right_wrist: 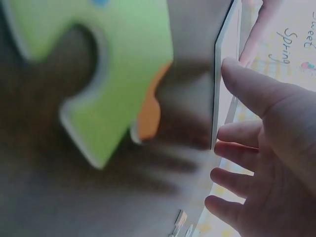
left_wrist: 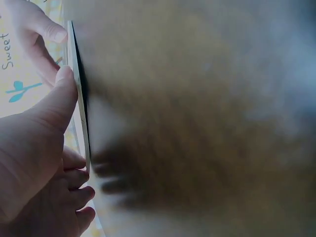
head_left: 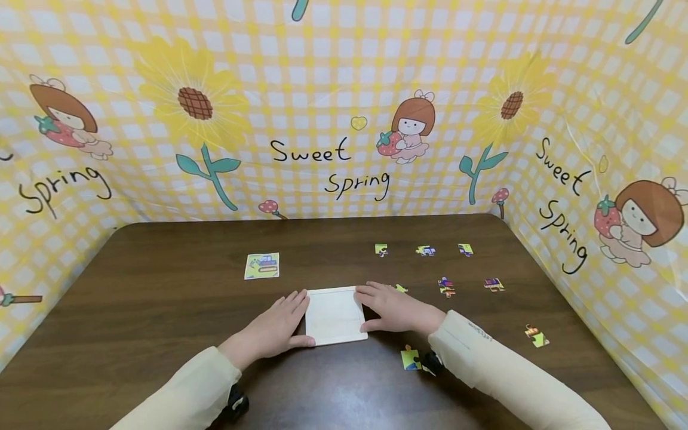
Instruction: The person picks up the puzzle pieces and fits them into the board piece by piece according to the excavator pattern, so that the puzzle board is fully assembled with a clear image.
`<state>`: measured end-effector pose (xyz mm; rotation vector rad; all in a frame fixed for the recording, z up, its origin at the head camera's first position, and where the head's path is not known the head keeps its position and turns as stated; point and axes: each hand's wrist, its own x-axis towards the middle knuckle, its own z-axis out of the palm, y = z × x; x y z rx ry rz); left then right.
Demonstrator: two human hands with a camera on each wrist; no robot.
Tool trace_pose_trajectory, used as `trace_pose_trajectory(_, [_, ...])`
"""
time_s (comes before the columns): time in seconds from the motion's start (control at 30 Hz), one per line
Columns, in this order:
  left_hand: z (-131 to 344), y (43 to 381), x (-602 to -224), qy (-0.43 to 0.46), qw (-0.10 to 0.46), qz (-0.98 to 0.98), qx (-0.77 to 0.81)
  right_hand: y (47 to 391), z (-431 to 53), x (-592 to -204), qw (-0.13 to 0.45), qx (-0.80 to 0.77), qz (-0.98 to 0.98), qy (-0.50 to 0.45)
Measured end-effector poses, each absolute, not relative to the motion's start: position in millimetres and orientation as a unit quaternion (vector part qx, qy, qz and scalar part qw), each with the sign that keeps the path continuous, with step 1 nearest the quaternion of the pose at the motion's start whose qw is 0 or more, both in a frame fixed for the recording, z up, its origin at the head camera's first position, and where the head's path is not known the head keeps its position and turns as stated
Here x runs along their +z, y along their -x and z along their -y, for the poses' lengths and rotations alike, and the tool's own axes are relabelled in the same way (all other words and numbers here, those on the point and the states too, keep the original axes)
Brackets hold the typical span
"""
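Observation:
A square white puzzle tray (head_left: 336,316) with a thin raised rim lies between the two hands in the head view. My left hand (head_left: 273,325) touches its left side, thumb at the near corner and extended fingers at the far corner. On the opposite side my right hand (head_left: 395,307) rests its fingers on the far right corner, with the thumb against the right edge. Both wrist views show the tray edge-on, the left thumb (left_wrist: 63,81) and right thumb (right_wrist: 242,81) set against it. A green puzzle piece (head_left: 410,358) lies near the right wrist.
A small picture card (head_left: 262,266) with a digger on it lies at the back left. Loose puzzle pieces are spread over the right side, among them one at the back (head_left: 465,249) and one far right (head_left: 536,335). A yellow checked cloth (head_left: 322,77) surrounds the brown table (head_left: 161,286).

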<state>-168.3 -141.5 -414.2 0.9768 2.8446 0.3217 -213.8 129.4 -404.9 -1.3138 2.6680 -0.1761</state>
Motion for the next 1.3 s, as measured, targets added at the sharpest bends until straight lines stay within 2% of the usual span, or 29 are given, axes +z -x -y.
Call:
trace_pose_trajectory(0.3, [143.4,164.5,-417.5,-0.319,0.052,-0.94,0.105,207.4,-129.6,-405.4,0.064,-0.052,-0.893,0.443])
trace_pose_trajectory(0.5, [142.7,163.9,-415.2,-0.317,0.05,-0.942,0.101,214.0,-129.3,-399.2,0.075,-0.087,-0.891,0.439])
trace_pose_trajectory(0.97, [140.8,162.8,-413.2,-0.313,0.057,-0.943,0.097,303.4,-157.9,-384.5,0.053,-0.22,-0.942,0.249])
trace_pose_trajectory(1.3, [140.0,162.2,-412.5,-0.312,0.06,-0.943,0.096,329.9,-161.6,-398.2,0.076,-0.196,-0.959,0.188])
